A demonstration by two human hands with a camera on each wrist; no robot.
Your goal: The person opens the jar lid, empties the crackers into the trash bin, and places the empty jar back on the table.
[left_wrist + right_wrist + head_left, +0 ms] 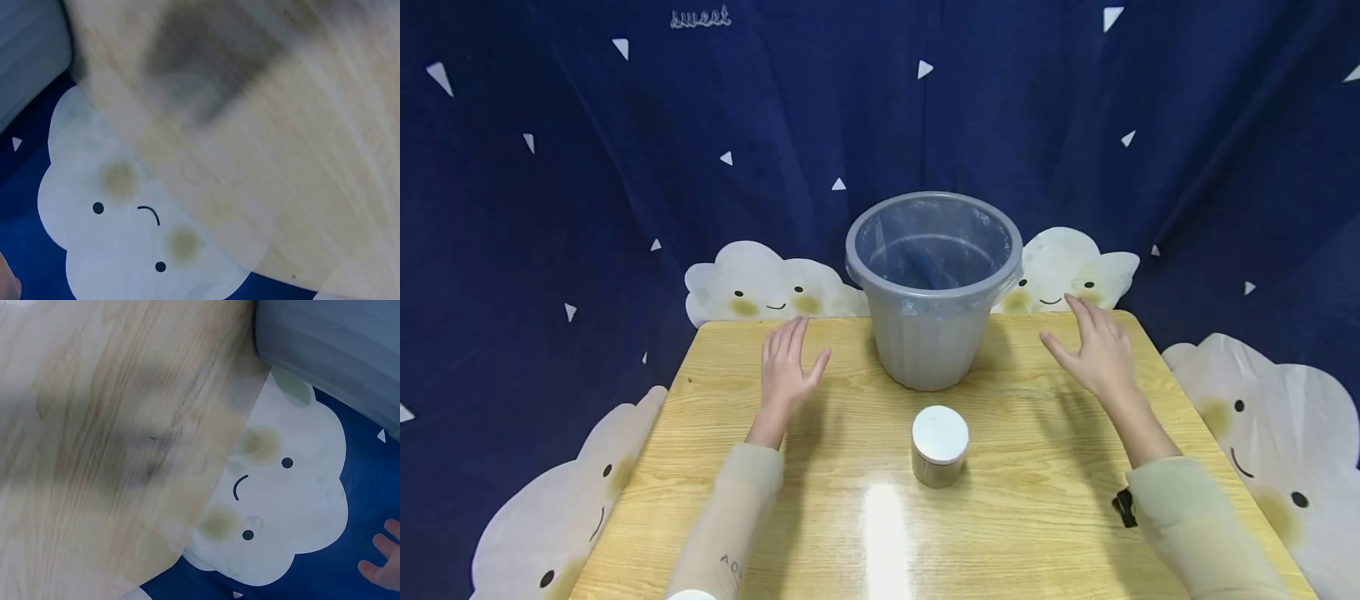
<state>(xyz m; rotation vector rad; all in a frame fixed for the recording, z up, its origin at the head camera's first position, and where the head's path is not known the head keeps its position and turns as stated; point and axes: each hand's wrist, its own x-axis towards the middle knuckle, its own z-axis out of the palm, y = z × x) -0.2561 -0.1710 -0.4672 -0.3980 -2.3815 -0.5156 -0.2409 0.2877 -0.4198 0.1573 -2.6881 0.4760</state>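
Observation:
My left hand (786,373) hovers over the left part of the table, fingers straight and thumb spread, holding nothing. On the other side my right hand (1099,352) is raised over the table, also with fingers extended and nothing in it. Between them, toward the back edge, stands a grey trash bin (927,342) lined with a clear plastic bag. In front of the bin a small jar (940,446) with a white lid sits upright, apart from both hands. Fingertips (386,557) of the right hand show at the right wrist view's edge.
The light wooden table (850,417) has its back edge just behind the bin. A dark blue curtain (775,100) with white triangles and smiling cloud shapes (1063,271) surrounds it. A small black object (1124,508) shows beside the right sleeve (1195,517).

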